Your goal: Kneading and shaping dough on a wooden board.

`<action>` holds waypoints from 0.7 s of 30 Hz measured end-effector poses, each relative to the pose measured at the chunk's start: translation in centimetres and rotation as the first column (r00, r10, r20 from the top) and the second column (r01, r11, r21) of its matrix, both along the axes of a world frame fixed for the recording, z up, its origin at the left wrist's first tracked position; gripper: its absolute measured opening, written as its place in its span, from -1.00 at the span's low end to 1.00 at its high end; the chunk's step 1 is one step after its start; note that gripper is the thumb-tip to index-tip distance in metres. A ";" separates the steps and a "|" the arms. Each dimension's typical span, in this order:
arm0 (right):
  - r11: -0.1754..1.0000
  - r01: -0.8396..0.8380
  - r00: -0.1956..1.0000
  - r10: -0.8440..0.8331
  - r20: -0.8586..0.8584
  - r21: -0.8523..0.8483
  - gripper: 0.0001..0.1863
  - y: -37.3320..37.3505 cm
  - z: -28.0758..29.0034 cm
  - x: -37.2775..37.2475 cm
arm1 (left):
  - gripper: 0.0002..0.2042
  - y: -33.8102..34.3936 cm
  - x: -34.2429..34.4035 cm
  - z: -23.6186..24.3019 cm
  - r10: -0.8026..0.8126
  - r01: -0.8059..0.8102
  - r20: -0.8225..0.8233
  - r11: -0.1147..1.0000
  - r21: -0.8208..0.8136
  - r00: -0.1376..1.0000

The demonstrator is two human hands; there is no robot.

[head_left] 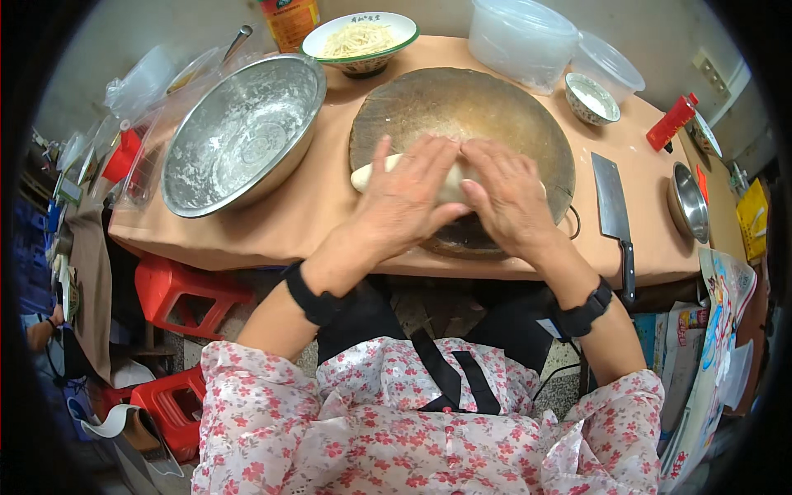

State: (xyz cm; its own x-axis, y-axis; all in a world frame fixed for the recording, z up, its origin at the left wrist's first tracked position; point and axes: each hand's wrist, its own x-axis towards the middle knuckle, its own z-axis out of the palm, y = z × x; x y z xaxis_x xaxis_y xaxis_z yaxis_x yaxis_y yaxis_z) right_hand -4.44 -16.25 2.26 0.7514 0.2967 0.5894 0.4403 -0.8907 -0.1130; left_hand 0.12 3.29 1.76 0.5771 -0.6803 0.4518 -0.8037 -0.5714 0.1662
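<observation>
A pale, smooth log of dough (452, 186) lies across a round wooden chopping board (441, 103). Both palms rest on top of it, side by side. My left hand (410, 191) is open, fingers stretched out flat over the left part of the dough, whose rounded end sticks out beyond the thumb-free side. My right hand (513, 196), also open and flat, covers the right part. The fingertips of the two hands nearly meet above the dough. Much of the log is hidden under them.
Left of the board stands a floury metal basin (247, 136). Behind are a bowl of pale shreds (360, 40) and a clear plastic tub (524, 41). To the right lie a cleaver (612, 198), a small bowl of white powder (592, 99), a red bottle (672, 122) and a steel bowl (687, 202).
</observation>
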 end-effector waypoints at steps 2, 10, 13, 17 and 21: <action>0.999 0.044 0.999 -0.044 0.005 -0.015 -0.49 0.6 -1.1 0.8 | -0.29 -1.2 0.6 -1.2 0.019 -0.019 0.001 0.999 -0.048 1.000; 0.998 0.017 1.000 -0.015 0.026 -0.068 -0.37 -1.5 -1.4 0.6 | -0.28 1.3 2.0 -1.3 0.015 -0.016 -0.039 0.999 -0.041 0.999; 0.997 0.075 0.997 -0.076 -0.009 -0.032 -0.30 -2.7 -1.8 -0.2 | -0.28 2.5 1.7 -2.0 0.033 -0.032 0.025 0.998 -0.058 0.999; 0.994 0.109 0.993 -0.108 -0.050 0.021 -0.25 -4.2 -3.1 -1.8 | -0.27 3.8 1.2 -2.7 0.058 -0.057 0.005 0.997 -0.060 0.998; 0.984 0.178 0.967 -0.172 -0.190 0.016 -0.24 -6.0 -2.9 -2.9 | -0.22 4.3 0.3 -3.1 0.201 -0.201 0.037 0.979 0.008 0.979</action>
State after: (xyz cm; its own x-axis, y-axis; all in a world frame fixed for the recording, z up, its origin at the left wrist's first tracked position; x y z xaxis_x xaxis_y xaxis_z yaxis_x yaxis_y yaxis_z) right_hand -7.34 -22.27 -0.62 0.8878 0.1339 0.4402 0.2461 -0.9465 -0.2086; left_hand 0.40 7.60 -1.38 0.6862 -0.5575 0.4673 -0.6774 -0.7238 0.1312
